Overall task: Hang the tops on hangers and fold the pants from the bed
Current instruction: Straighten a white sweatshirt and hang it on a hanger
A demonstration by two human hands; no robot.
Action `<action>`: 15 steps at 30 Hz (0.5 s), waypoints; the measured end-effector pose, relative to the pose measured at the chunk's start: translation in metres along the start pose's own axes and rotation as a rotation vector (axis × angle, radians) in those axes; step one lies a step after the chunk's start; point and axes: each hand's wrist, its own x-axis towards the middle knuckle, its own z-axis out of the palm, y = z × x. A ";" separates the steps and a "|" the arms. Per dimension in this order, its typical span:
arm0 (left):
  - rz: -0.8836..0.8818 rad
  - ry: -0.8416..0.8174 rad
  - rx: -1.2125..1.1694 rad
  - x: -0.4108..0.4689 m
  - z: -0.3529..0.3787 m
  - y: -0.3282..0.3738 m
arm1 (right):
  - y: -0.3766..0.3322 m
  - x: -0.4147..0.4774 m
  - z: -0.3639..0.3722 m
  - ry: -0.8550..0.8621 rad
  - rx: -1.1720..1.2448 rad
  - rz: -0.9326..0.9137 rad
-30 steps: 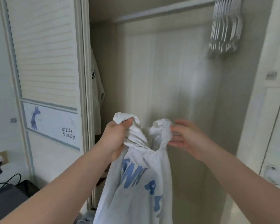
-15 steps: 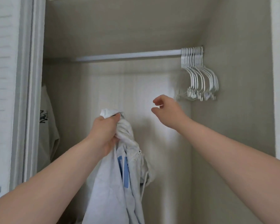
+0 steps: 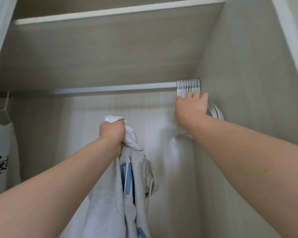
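Left hand clenches the bunched grey, blue-lettered hoodie; right hand, at two o'clock, touches hangers crowded against the wall, grip unclear.

White hangers: one tight bunch, roughly a dozen hooks; the exact count is unclear
Grey sweatshirt: one, with blue letters
Hung top: one, far left
Rod: one
Shelf: one

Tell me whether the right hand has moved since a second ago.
Yes. The right hand has gone up and right, off the sweatshirt, to the white hangers at the right end of the rod.
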 end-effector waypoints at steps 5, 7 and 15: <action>-0.022 0.005 -0.008 0.020 0.012 -0.011 | 0.011 0.015 0.011 0.063 0.085 0.015; -0.043 0.005 -0.003 0.023 0.012 -0.015 | 0.014 0.019 0.012 0.063 0.103 0.009; -0.063 0.007 -0.018 0.027 0.002 -0.015 | 0.012 0.026 0.001 0.112 0.207 0.012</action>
